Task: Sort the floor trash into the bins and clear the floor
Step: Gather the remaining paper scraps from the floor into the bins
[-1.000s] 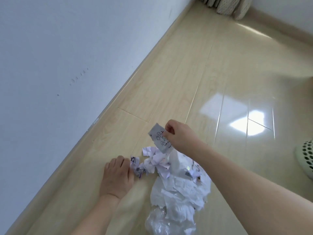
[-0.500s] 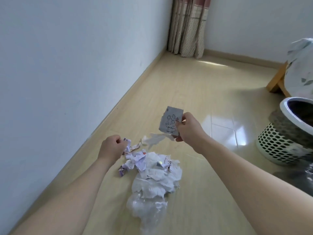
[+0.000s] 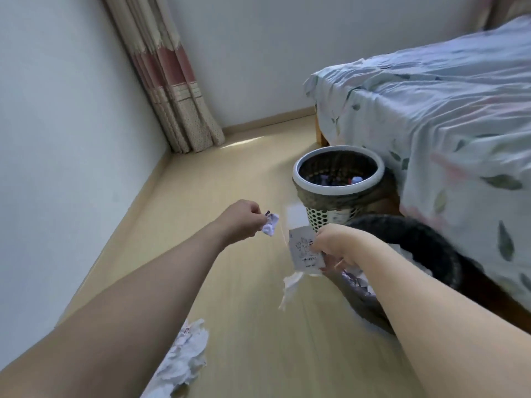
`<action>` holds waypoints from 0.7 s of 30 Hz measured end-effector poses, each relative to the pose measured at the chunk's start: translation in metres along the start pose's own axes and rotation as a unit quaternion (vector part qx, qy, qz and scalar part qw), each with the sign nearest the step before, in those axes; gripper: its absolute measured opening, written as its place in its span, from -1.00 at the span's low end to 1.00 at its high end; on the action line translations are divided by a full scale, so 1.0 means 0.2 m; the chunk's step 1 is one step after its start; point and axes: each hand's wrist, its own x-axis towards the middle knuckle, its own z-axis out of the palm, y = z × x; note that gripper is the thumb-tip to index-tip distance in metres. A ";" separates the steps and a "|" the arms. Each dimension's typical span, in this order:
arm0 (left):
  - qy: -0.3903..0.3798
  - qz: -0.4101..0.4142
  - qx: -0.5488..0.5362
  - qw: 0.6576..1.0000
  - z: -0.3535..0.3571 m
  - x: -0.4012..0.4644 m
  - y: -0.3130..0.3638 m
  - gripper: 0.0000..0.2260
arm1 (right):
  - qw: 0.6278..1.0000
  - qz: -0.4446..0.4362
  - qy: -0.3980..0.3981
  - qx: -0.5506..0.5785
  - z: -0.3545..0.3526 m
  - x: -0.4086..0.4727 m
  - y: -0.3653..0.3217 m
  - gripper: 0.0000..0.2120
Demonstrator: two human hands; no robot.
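The left hand (image 3: 241,218) is raised above the floor (image 3: 230,179) with its fingers curled round a small crumpled paper wad (image 3: 270,223), white with purple print, which juts out past the knuckles toward the right. The right hand (image 3: 337,245) pinches a printed paper slip (image 3: 304,251) between thumb and fingers; the slip stands nearly upright, its lower edge just above a torn white scrap (image 3: 290,285) that appears to hang below it, too blurred to tell whether it is attached. Both hands are held apart, with a narrow gap of bare floor showing between wad and slip. Just beyond the right hand stands a white perforated bin (image 3: 339,183) with a dark liner and some coloured trash inside; its rim sits close to the bed (image 3: 431,116), whose floral sheet hangs down beside it. A second bin with a black liner (image 3: 425,248) lies nearer, partly hidden behind the right forearm, tight against the bed edge, with crumpled paper visible in it near the wrist. A pile of white crumpled paper (image 3: 186,357) remains on the floor at the lower edge, under the left forearm. Open wooden floor runs from the pile along the left wall (image 3: 71,139) to the curtain (image 3: 172,90) in the corner.
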 end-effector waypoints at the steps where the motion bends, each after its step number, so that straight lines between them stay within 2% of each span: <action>1: -0.006 0.018 -0.002 1.000 0.09 0.04 0.11 -0.89 | 1.000 0.016 0.019 -0.005 -0.09 0.01 0.05 -0.78; 3: -0.025 0.048 -0.005 0.999 0.28 0.12 0.31 -0.85 | 0.997 0.050 0.059 0.010 -0.28 0.01 0.19 -0.73; 6: -0.061 0.073 0.023 0.995 0.57 0.20 0.54 -0.86 | 0.981 0.104 0.113 0.120 -0.47 0.03 0.45 -0.81; 10: -0.124 0.086 0.084 0.985 0.85 0.25 0.71 -0.81 | 0.970 0.149 0.123 0.147 -0.55 0.04 0.68 -0.80; 15: -0.132 0.083 0.139 0.978 1.00 0.26 0.66 -0.90 | 0.972 0.159 0.109 0.134 -0.60 0.04 0.73 -0.75; 18: -0.161 0.099 0.238 0.953 1.01 0.20 0.53 -0.76 | 0.973 0.151 0.124 0.125 -0.59 0.06 0.73 -0.75; 21: -0.113 0.116 0.273 0.948 0.96 0.18 0.41 -0.72 | 0.977 0.139 0.142 0.074 -0.58 0.06 0.71 -0.69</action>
